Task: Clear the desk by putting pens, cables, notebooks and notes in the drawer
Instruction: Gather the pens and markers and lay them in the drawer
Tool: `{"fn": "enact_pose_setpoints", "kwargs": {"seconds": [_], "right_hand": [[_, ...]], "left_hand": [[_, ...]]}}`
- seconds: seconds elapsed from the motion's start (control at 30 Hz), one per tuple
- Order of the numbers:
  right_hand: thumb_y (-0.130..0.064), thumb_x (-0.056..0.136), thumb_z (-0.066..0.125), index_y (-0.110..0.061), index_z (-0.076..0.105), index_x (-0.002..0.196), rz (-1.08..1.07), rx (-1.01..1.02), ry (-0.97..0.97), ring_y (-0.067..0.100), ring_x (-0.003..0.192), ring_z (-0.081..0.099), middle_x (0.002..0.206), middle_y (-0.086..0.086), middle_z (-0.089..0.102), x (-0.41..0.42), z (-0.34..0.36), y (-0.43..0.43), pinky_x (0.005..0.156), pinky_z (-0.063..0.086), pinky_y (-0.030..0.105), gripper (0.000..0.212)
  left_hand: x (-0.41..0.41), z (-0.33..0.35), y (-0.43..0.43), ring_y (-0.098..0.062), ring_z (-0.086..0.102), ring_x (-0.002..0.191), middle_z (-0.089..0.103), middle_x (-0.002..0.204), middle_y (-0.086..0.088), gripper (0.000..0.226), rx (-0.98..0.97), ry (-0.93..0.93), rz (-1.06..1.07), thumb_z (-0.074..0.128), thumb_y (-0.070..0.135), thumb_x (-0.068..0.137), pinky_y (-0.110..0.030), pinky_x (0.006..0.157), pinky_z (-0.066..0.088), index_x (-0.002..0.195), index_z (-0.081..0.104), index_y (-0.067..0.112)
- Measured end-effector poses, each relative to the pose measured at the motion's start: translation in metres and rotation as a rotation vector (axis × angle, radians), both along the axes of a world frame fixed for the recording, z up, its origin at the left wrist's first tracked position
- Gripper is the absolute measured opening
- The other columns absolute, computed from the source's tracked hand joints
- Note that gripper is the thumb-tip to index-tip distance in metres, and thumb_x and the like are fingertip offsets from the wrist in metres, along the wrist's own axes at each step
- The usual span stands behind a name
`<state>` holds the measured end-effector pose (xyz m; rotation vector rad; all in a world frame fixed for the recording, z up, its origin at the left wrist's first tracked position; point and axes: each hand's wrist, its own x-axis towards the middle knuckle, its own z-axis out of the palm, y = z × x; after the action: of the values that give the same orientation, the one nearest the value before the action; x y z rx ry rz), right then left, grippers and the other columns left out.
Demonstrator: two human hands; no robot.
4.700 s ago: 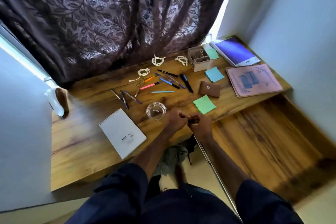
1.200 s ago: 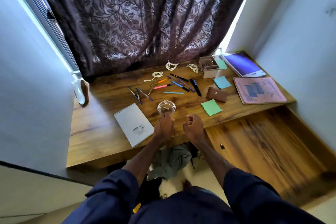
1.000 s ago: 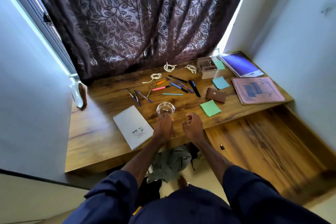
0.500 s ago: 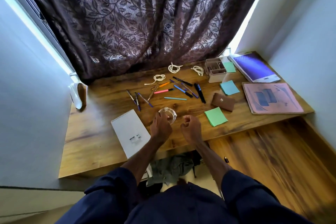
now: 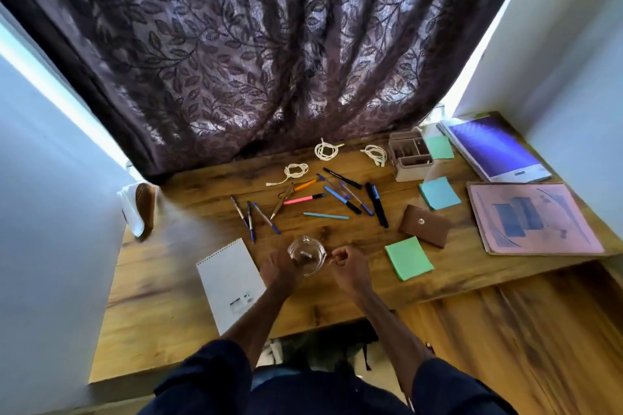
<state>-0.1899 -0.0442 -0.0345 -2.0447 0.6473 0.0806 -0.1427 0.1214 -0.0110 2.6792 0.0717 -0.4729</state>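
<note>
My left hand (image 5: 279, 272) curls its fingers around the near left side of a small clear glass dish (image 5: 307, 254) on the wooden desk (image 5: 161, 323). My right hand (image 5: 347, 266) is a closed fist just right of the dish, with nothing visible in it. Several pens (image 5: 332, 200) lie scattered behind the dish. Three coiled white cables (image 5: 296, 170) sit near the curtain. A white spiral notepad (image 5: 231, 283) lies at my left. Green notes (image 5: 408, 258), blue notes (image 5: 439, 193), a pink notebook (image 5: 534, 219) and a purple notebook (image 5: 495, 153) lie to the right.
A brown snap pouch (image 5: 424, 225) lies between the two note pads. A small compartment box (image 5: 409, 158) stands at the back, with another green note (image 5: 438, 147) beside it. A lower wooden surface (image 5: 526, 333) runs along the right. A dark curtain (image 5: 269, 44) hangs behind the desk.
Both hands have moved forward from the desk's front edge to the glass dish, the left now around it. The camera has tilted up and closer.
</note>
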Motion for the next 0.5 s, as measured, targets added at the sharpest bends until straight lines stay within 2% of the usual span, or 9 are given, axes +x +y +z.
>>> {"fn": "enact_pose_setpoints", "kwargs": {"seconds": [0.07,0.17,0.23,0.33,0.43,0.5], "right_hand": [[-0.016,0.081,0.074,-0.017,0.07,0.102,-0.014,0.008,0.032,0.014,0.093,0.065,0.099,-0.002,0.07,0.009,0.004,-0.005,0.081,0.055,0.028,0.021],[-0.013,0.083,0.07,-0.015,0.073,0.098,-0.029,-0.001,0.068,0.01,0.086,0.065,0.095,-0.004,0.072,0.02,0.013,-0.008,0.065,0.045,0.013,0.016],[-0.013,0.083,0.069,-0.015,0.074,0.097,-0.033,-0.001,0.062,0.01,0.086,0.067,0.092,-0.006,0.071,0.026,0.018,-0.006,0.058,0.039,0.008,0.015],[-0.015,0.085,0.069,-0.017,0.074,0.098,-0.045,-0.025,0.058,0.008,0.083,0.066,0.093,-0.006,0.073,0.034,0.026,0.001,0.061,0.042,0.015,0.014],[-0.013,0.086,0.069,-0.015,0.075,0.098,-0.033,-0.048,0.031,0.004,0.076,0.063,0.092,-0.005,0.073,0.048,0.035,0.015,0.056,0.039,0.007,0.013],[-0.011,0.086,0.069,-0.013,0.075,0.097,-0.004,-0.086,0.018,0.008,0.082,0.066,0.094,-0.003,0.074,0.061,0.04,0.03,0.059,0.038,0.003,0.013]], "left_hand": [[0.005,0.008,-0.001,-0.03,0.054,0.125,0.059,0.133,-0.01,0.049,-0.01,0.007,-0.032,0.068,0.035,0.092,-0.038,0.095,0.045,0.133,0.053,0.013],[0.017,0.018,-0.003,-0.032,0.059,0.117,0.065,0.123,-0.014,0.037,-0.055,0.013,0.004,0.068,0.03,0.093,-0.033,0.081,0.042,0.12,0.061,0.005],[0.026,0.019,-0.001,-0.035,0.062,0.11,0.066,0.114,-0.018,0.033,-0.079,0.019,0.01,0.068,0.028,0.093,-0.031,0.073,0.037,0.111,0.063,0.0],[0.039,0.022,0.008,-0.033,0.065,0.101,0.066,0.1,-0.017,0.023,-0.101,0.033,-0.016,0.067,0.022,0.092,-0.028,0.066,0.037,0.098,0.065,0.0],[0.052,0.028,0.025,-0.029,0.068,0.085,0.062,0.081,-0.008,0.017,-0.161,0.047,0.019,0.067,0.024,0.089,-0.026,0.052,0.036,0.082,0.065,0.008],[0.06,0.035,0.042,-0.031,0.068,0.084,0.069,0.085,-0.01,0.019,-0.177,0.039,0.072,0.067,0.025,0.086,-0.027,0.057,0.039,0.089,0.071,0.007]]}}
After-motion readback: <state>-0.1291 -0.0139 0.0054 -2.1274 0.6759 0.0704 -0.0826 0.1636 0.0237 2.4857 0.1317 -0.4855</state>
